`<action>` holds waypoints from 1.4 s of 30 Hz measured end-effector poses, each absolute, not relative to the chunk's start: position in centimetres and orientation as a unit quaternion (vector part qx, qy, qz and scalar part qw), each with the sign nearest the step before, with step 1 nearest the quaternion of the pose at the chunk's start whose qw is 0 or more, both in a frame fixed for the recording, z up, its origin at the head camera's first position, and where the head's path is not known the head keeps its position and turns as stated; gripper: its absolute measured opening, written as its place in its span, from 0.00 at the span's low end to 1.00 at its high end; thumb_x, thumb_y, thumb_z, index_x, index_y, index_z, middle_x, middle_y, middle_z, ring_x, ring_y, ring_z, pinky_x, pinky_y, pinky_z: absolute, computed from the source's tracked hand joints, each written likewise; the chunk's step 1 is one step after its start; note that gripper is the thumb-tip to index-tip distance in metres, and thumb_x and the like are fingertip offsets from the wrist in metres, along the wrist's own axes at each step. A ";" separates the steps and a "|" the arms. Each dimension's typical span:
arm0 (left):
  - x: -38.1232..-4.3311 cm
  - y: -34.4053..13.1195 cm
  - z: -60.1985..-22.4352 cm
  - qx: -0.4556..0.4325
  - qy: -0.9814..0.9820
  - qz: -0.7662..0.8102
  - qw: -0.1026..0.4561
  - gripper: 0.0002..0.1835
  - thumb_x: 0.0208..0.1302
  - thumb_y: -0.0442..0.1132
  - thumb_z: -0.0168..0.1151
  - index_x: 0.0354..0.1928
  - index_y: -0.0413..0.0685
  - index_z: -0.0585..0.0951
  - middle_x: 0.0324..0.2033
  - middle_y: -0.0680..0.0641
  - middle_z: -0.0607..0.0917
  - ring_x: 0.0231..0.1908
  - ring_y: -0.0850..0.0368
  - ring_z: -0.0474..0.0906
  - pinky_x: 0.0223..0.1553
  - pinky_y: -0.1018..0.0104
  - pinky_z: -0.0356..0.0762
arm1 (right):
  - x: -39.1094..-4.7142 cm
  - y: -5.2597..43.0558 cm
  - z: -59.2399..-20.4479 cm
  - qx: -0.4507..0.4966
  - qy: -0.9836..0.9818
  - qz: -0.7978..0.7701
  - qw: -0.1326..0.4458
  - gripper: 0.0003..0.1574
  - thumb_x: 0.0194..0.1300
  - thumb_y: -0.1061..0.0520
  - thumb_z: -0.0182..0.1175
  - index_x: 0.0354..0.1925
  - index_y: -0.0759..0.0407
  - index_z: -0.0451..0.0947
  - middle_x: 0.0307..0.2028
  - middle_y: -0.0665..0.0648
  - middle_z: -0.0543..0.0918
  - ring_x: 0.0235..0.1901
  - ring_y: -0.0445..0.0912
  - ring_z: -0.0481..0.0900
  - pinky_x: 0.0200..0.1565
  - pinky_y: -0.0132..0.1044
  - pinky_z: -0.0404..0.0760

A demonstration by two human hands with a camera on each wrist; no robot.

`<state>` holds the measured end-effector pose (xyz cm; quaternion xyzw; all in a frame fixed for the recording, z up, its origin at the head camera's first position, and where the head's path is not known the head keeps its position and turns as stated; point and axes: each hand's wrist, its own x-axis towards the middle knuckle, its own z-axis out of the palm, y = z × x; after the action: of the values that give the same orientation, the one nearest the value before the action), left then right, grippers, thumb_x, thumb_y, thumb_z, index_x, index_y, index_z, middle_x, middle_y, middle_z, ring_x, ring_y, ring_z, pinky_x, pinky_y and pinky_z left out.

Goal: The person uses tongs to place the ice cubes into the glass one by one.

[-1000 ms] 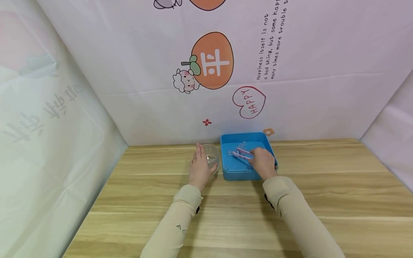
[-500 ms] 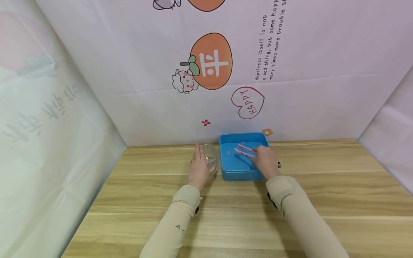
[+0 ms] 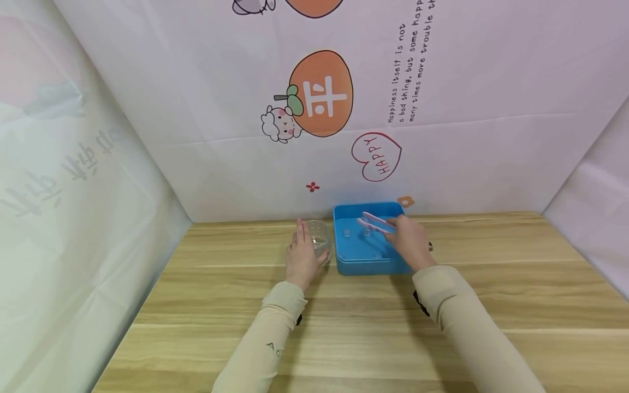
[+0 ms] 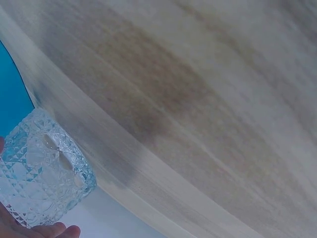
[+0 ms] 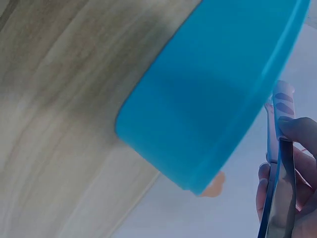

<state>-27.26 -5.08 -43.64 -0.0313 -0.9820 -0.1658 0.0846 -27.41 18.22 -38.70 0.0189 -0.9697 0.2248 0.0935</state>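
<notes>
My left hand (image 3: 301,256) is curled round the side of a clear glass cup (image 3: 320,240), which stands left of a blue box (image 3: 373,267). In the left wrist view the cup (image 4: 44,173) shows a cut diamond pattern, with fingertips at its side. My right hand (image 3: 410,240) holds a pair of tongs (image 3: 380,221) over the box; their pink ends point left, slightly apart. Whether anything sits between the tips is too small to tell. Small clear cubes (image 3: 346,233) lie on the box floor. In the right wrist view the tongs (image 5: 285,193) have a metal body.
Behind the box and cup rises a white printed cloth wall (image 3: 236,174), close to them. More cloth (image 3: 98,229) hangs along the left side. The wooden table (image 3: 344,338) stretches in front and to both sides. A small dark metallic piece (image 3: 430,246) shows beside the box's right side.
My right hand has drawn right, and the tongs have lifted away from the clear cubes on the box floor. My left hand and the glass cup stay in place.
</notes>
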 end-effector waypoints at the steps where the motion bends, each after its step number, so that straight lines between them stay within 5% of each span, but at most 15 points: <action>1: -27.3 -5.1 -43.6 -0.032 -0.982 -0.165 0.084 0.51 0.61 0.57 0.62 0.74 0.38 0.47 0.76 0.42 0.49 0.70 0.45 0.60 0.65 0.50 0.68 | -27.4 18.2 -38.6 0.021 -0.970 0.224 0.096 0.23 0.60 0.60 0.65 0.52 0.70 0.79 0.45 0.71 0.83 0.37 0.59 0.82 0.40 0.48 0.83; 12: -27.3 -5.1 -43.6 -0.032 -0.983 -0.162 0.085 0.51 0.60 0.58 0.62 0.74 0.38 0.48 0.75 0.41 0.49 0.70 0.44 0.60 0.65 0.49 0.68 | -26.7 17.1 -36.7 0.063 -0.968 0.210 0.123 0.22 0.59 0.58 0.66 0.51 0.66 0.81 0.44 0.69 0.83 0.34 0.56 0.83 0.28 0.42 0.81; 29: -27.3 -5.1 -43.7 -0.031 -0.982 -0.168 0.083 0.52 0.60 0.58 0.62 0.74 0.38 0.47 0.75 0.41 0.49 0.70 0.44 0.60 0.64 0.50 0.68 | -24.4 12.2 -35.1 0.141 -0.960 0.217 0.101 0.22 0.57 0.57 0.68 0.51 0.59 0.82 0.47 0.62 0.84 0.43 0.55 0.83 0.40 0.45 0.84; 42: -27.2 -5.2 -43.6 -0.029 -0.981 -0.174 0.079 0.52 0.60 0.57 0.63 0.74 0.38 0.47 0.76 0.42 0.48 0.71 0.44 0.60 0.65 0.50 0.68 | -24.3 11.1 -36.1 0.161 -0.962 0.196 0.101 0.21 0.56 0.57 0.69 0.48 0.60 0.83 0.46 0.61 0.85 0.43 0.54 0.83 0.39 0.44 0.85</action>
<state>-27.23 -5.17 -43.58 -0.0290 -0.9811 -0.1740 0.0791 -24.31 11.12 -36.12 0.1606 -0.9620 0.1963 0.1009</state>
